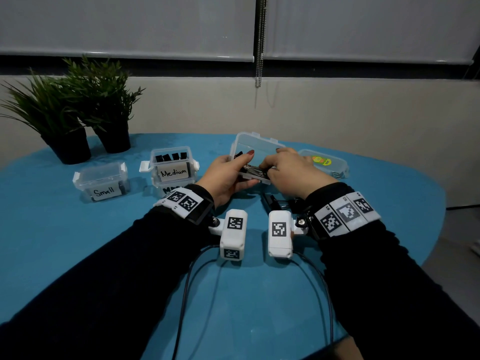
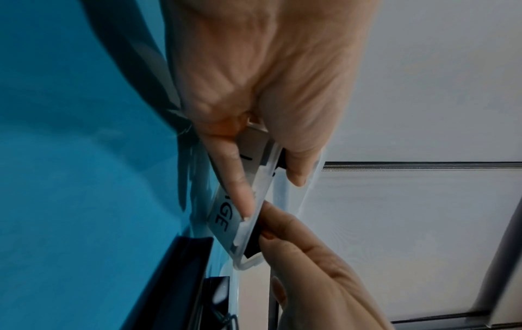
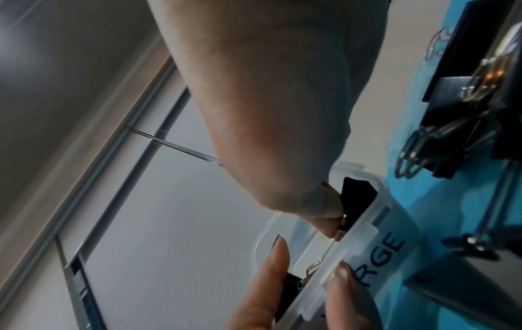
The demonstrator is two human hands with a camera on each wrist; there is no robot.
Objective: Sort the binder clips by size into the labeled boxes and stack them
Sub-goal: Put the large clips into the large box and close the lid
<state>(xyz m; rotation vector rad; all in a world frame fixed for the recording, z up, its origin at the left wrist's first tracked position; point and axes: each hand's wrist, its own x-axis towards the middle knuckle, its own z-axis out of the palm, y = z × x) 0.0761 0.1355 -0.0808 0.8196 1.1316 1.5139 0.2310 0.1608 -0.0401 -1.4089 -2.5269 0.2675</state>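
Meanwhile, the large box [image 1: 255, 152] is gripped by the left hand [image 1: 228, 175] and clips [image 1: 253, 169] are pinched inside by the right hand [image 1: 288, 167]; loose clips [image 1: 276, 202] are left on the surface [image 1: 78, 242].

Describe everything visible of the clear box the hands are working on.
The clear box is translucent plastic with its hinged lid standing open behind it, latch tabs on the rim. A white label on its front shows the letters "RGE". It is held tilted above the blue table. The left hand grips its left end, thumb over the rim; the right hand reaches inside among black binder clips with wire handles.
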